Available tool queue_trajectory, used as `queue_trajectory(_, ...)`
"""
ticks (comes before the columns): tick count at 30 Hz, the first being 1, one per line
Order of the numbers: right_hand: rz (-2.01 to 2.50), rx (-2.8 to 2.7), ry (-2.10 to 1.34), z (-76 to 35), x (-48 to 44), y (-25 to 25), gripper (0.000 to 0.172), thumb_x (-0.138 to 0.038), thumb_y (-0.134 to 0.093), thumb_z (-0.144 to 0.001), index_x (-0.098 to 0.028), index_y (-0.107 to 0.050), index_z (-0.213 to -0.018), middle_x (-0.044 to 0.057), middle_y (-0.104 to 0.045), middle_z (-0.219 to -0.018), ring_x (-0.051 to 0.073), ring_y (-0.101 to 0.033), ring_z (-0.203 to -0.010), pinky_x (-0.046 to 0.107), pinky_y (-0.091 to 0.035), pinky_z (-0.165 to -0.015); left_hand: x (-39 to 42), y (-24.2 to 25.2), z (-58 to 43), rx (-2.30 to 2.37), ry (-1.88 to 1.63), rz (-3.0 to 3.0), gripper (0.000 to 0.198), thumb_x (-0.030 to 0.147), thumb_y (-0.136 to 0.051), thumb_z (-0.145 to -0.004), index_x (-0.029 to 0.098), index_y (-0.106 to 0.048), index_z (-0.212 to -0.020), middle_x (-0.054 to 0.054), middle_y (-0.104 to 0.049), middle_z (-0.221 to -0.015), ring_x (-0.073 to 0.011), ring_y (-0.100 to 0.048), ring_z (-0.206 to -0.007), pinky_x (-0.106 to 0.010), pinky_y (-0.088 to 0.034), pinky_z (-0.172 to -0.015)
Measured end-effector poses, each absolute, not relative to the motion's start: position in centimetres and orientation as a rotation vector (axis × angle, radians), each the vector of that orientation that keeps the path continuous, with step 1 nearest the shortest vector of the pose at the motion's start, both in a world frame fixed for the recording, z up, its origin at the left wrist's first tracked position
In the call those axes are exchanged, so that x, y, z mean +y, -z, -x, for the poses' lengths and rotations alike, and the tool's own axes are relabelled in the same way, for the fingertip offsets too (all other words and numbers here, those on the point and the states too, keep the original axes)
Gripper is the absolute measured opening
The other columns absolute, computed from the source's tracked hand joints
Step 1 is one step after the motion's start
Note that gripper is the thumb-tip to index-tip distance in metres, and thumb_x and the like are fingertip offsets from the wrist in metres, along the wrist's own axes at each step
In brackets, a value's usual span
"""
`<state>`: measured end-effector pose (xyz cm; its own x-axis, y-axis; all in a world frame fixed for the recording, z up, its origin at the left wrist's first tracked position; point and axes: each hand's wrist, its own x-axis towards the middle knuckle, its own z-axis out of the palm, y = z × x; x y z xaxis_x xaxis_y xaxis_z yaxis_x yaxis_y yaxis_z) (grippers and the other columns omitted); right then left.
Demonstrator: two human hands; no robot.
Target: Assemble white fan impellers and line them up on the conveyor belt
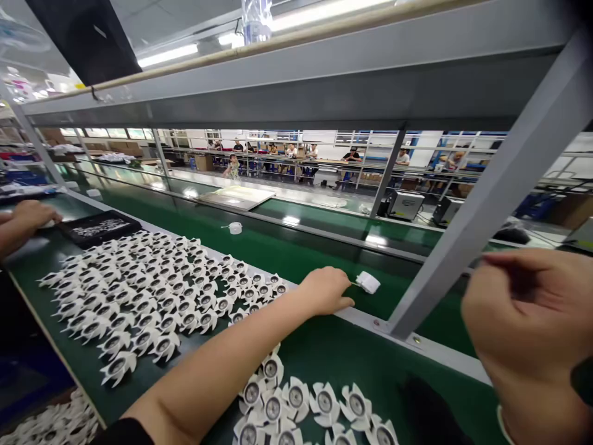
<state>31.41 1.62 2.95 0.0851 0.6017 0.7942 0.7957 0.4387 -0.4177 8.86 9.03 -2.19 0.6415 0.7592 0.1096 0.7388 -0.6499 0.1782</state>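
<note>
My left hand point(327, 290) reaches over the edge of the green conveyor belt point(287, 247). Its fingers are closed at the thin lead of a small white part point(368, 282), which looks like a little motor housing. My right hand point(532, 315), raised close at the right, has curled fingers with thumb and forefinger together; whether anything is between them is hidden. White fan impellers with dark round hubs point(160, 287) cover the bench to the left of my left forearm. More impellers point(296, 395) lie at the front, below that forearm.
A grey slanted post point(491, 185) stands between my hands, under an overhead shelf point(296, 93). Another white part point(235, 228) sits on the belt. At far left, a co-worker's hand point(32, 216) is near a black tray point(99, 227). A flat board point(238, 196) lies beyond.
</note>
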Motion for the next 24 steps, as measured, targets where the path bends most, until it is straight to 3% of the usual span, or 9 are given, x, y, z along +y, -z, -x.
queue_trajectory(2,1.216,-1.635,0.338,-29.2,1.3,-3.5,0.020,-0.027,-0.052,-0.083,-0.026,-0.067,-0.096,0.010,-0.066,-0.090,0.031,-0.065,-0.085,0.043,-0.051,-0.073,8.6,0.9,-8.7,1.269,-0.387,-2.730,0.042,0.047,-0.049,-0.094,0.017,-0.066,-0.118,-0.010,-0.063,-0.131,-0.0277,-0.058,-0.119,-0.038,-0.049,-0.098)
queue_trajectory(3,1.260,-1.723,0.292,-28.3,1.5,-3.3,0.021,-0.028,-0.053,-0.082,-0.024,-0.068,-0.096,0.010,-0.067,-0.093,0.029,-0.066,-0.085,0.042,-0.052,-0.072,8.3,0.3,-8.6,1.274,-0.437,-2.723,0.042,0.047,-0.048,-0.094,0.018,-0.066,-0.118,-0.009,-0.063,-0.129,-0.0270,-0.059,-0.118,-0.037,-0.049,-0.098)
queue_trajectory(5,1.418,-1.939,0.055,-27.0,2.4,-1.8,0.040,-0.032,-0.057,-0.080,-0.019,-0.064,-0.117,0.013,-0.067,-0.111,0.032,-0.067,-0.097,0.043,-0.054,-0.078,7.6,-1.1,-8.3,1.276,-0.503,-2.710,0.041,0.047,-0.049,-0.094,0.018,-0.066,-0.117,-0.008,-0.066,-0.125,-0.0262,-0.060,-0.115,-0.036,-0.049,-0.098)
queue_trajectory(7,1.485,-2.096,-0.214,-26.4,3.4,0.4,0.070,-0.036,-0.066,-0.074,-0.017,-0.049,-0.139,0.017,-0.058,-0.135,0.035,-0.059,-0.119,0.047,-0.053,-0.092,6.7,-2.5,-7.9,1.276,-0.529,-2.692,0.037,0.044,-0.053,-0.091,0.018,-0.068,-0.113,-0.008,-0.068,-0.118,-0.0263,-0.062,-0.111,-0.036,-0.050,-0.094)
queue_trajectory(9,1.388,-2.215,-0.426,-26.0,4.0,2.3,0.081,-0.036,-0.072,-0.070,-0.020,-0.043,-0.143,0.014,-0.049,-0.146,0.034,-0.051,-0.130,0.047,-0.047,-0.103,5.7,-3.7,-7.6,1.277,-0.545,-2.676,0.032,0.040,-0.055,-0.089,0.018,-0.070,-0.107,-0.008,-0.070,-0.113,-0.0265,-0.063,-0.108,-0.036,-0.051,-0.090)
queue_trajectory(15,1.250,-2.183,-0.554,-23.9,3.5,2.8,0.046,-0.034,-0.070,-0.076,-0.021,-0.062,-0.119,0.009,-0.065,-0.122,0.030,-0.060,-0.115,0.043,-0.048,-0.097,3.5,-6.5,-6.6,1.258,-0.574,-2.635,0.028,0.040,-0.054,-0.089,0.019,-0.072,-0.094,-0.005,-0.072,-0.099,-0.0228,-0.064,-0.096,-0.032,-0.049,-0.079)
queue_trajectory(19,1.164,-2.077,-0.688,-23.0,2.9,1.8,0.045,-0.035,-0.074,-0.074,-0.021,-0.063,-0.115,0.008,-0.066,-0.119,0.028,-0.061,-0.111,0.039,-0.047,-0.095,2.6,-7.6,-6.2,1.164,-0.502,-2.621,0.032,0.046,-0.052,-0.091,0.020,-0.071,-0.096,-0.002,-0.070,-0.098,-0.0195,-0.062,-0.094,-0.029,-0.046,-0.077)
queue_trajectory(21,1.144,-1.996,-0.780,-23.1,2.8,1.5,0.046,-0.036,-0.074,-0.073,-0.021,-0.062,-0.115,0.006,-0.068,-0.113,0.025,-0.064,-0.100,0.035,-0.050,-0.085,2.1,-7.8,-6.4,1.161,-0.503,-2.633,0.031,0.046,-0.053,-0.092,0.021,-0.069,-0.102,0.000,-0.068,-0.106,-0.0188,-0.060,-0.100,-0.028,-0.046,-0.082)
queue_trajectory(24,1.275,-1.929,-0.761,-23.8,3.1,1.5,0.024,-0.032,-0.065,-0.078,-0.019,-0.065,-0.098,0.003,-0.069,-0.085,0.019,-0.062,-0.075,0.028,-0.046,-0.065,0.9,-8.0,-7.2,1.412,-0.588,-2.740,0.027,0.040,-0.051,-0.093,0.019,-0.066,-0.102,-0.004,-0.061,-0.119,-0.0236,-0.053,-0.114,-0.032,-0.045,-0.090)
